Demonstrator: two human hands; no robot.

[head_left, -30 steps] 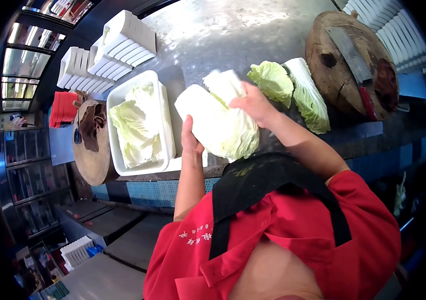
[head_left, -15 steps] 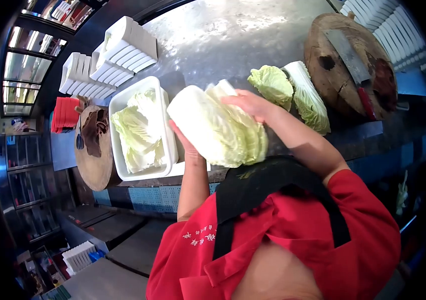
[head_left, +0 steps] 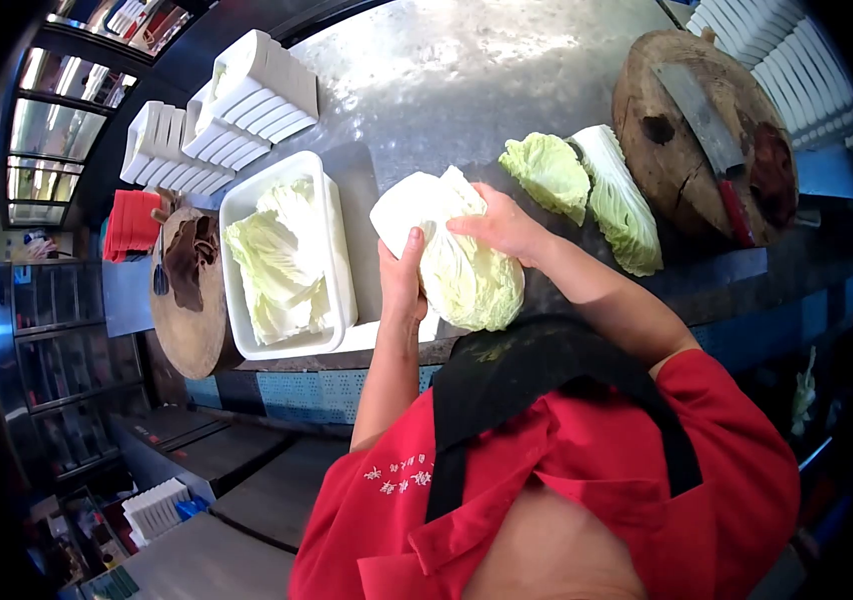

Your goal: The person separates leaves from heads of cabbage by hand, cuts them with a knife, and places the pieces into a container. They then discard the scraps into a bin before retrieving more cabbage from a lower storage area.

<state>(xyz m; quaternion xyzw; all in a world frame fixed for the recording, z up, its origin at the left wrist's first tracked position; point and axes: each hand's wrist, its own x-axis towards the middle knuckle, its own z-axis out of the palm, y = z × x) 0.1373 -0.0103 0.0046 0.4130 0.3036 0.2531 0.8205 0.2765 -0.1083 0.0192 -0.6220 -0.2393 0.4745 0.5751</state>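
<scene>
Between my two hands is a Chinese cabbage point(head_left: 472, 275), its white base toward the upper left and its pale green leaves toward my apron. My left hand point(head_left: 402, 275) grips its left side, with the thumb on top and the other fingers mostly hidden. On the upper right side, my right hand point(head_left: 500, 228) is closed around the leaves near the base. A white tub point(head_left: 345, 270) holding loose cabbage leaves point(head_left: 282, 265) stands to the left. Right of my hands, a loose leaf point(head_left: 547, 175) lies against another piece of cabbage point(head_left: 622, 205) on the metal counter point(head_left: 417, 120).
A round wooden block point(head_left: 637, 100) at the right carries a cleaver point(head_left: 697, 115) and a dark cloth. Another block point(head_left: 187, 325) is left of the tub, beside red containers point(head_left: 132, 228). White containers point(head_left: 267, 90) are stacked at the upper left and more point(head_left: 802, 70) at the upper right.
The held cabbage has shifted slightly right and turned more upright. My left thumb now shows on its top, and my right hand reaches further over the leaves.
</scene>
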